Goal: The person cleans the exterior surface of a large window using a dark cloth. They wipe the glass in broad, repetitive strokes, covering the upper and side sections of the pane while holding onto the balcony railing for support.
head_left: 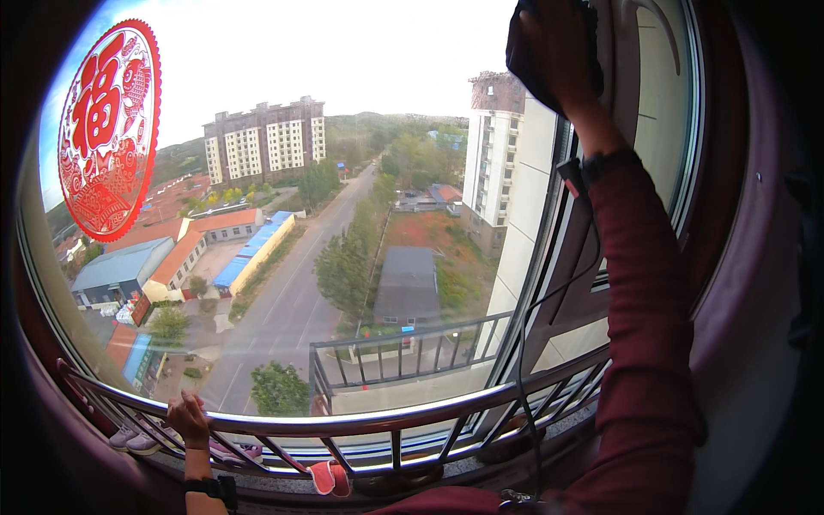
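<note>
My right hand (558, 51) is raised high at the upper right, pressing a dark cloth (518, 43) against the window near its frame; the fingers are partly lost against the dark fabric. A black cable (522, 369) with a red-and-black end (569, 178) hangs beside my right wrist and runs down to the lower edge. At the lower left, my left hand (189, 421) is closed at the top bar of a shiny metal railing (343, 424), seemingly gripping it. The large window pane (360, 137) stands beyond the railing.
A round red paper-cut decoration (110, 129) is stuck on the glass at the left. Behind the railing, pale shoes (137, 439) and purplish shoes (236, 452) sit on the sill. A red cloth (330, 478) hangs low on the rail. Outside are a dark balcony rail (412, 346), buildings and a road far below.
</note>
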The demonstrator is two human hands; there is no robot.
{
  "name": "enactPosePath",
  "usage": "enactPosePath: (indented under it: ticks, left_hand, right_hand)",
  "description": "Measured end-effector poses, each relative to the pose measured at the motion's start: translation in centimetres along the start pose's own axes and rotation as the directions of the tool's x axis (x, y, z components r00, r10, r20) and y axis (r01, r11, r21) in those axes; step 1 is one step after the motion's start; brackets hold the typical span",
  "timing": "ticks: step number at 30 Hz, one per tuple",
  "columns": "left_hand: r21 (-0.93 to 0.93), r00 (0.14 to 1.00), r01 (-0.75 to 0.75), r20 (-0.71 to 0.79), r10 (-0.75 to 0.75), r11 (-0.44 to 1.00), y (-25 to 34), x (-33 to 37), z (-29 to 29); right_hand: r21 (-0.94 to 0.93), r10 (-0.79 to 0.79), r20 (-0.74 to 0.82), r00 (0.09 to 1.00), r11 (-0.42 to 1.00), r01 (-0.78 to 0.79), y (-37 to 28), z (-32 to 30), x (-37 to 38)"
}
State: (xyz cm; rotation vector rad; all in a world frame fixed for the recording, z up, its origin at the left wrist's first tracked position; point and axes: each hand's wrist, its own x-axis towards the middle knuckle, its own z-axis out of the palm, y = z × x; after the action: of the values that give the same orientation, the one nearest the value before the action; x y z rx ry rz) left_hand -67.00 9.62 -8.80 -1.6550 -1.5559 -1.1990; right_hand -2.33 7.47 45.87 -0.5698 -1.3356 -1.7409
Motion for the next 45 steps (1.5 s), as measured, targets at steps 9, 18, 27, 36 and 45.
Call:
enactPosePath:
  ticks: [9,18,27,36,45]
  left_hand:
    - [0.329,0.94,-0.322,0.002,0.341,0.888,-2.9,-1.5,0.9]
    - [0.078,0.994,-0.061,0.092,0.054,0.995,-1.7,-0.6,0.5]
    - [0.001,0.992,0.065,0.109,-0.065,0.998,0.4,0.4,-0.9]
    - [0.122,0.99,-0.137,-0.01,0.139,0.983,2.2,0.7,-1.7]
    - [-0.039,0.97,0.053,0.238,-0.043,0.998,6.0,3.6,-5.3]
  right_hand:
    - [0.035,0.234,0.487,0.842,0.957,-0.287,-10.1,-6.2,-20.7]
    - [0.546,-0.404,0.678,0.614,0.836,-0.052,-16.2,-14.2,-28.2]
    - [0.064,-0.119,0.076,0.99,0.991,0.114,-1.0,-0.4,-3.1]
    - [-0.299,0.357,0.067,0.932,0.898,-0.323,-1.3,1.2,1.8]
    - [-0.097,0.358,0.041,0.933,0.93,-0.353,-4.9,0.3,-11.7]
